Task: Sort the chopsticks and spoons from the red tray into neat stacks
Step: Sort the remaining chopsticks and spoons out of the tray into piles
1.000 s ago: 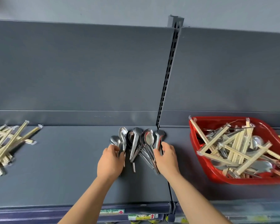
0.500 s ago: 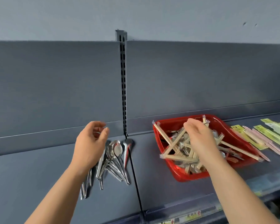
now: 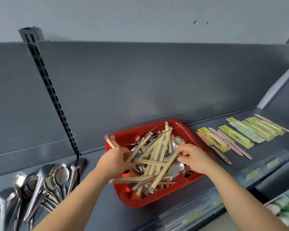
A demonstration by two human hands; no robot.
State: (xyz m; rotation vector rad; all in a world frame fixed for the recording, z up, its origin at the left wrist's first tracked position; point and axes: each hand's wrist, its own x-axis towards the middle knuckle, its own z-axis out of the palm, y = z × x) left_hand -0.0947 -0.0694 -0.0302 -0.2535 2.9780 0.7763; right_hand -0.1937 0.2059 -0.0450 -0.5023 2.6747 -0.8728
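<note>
Over one red tray [image 3: 132,200], I am gripping tangled, uncountable chopsticks [image 3: 157,151] with my left hand [image 3: 115,158]; whether my right hand [image 3: 196,158] is gripping, I cannot tell.

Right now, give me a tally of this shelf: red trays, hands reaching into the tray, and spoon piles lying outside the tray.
Red tray: 1
Hands in the tray: 2 (left hand, right hand)
Spoon pile outside the tray: 1
Total: 4
</note>
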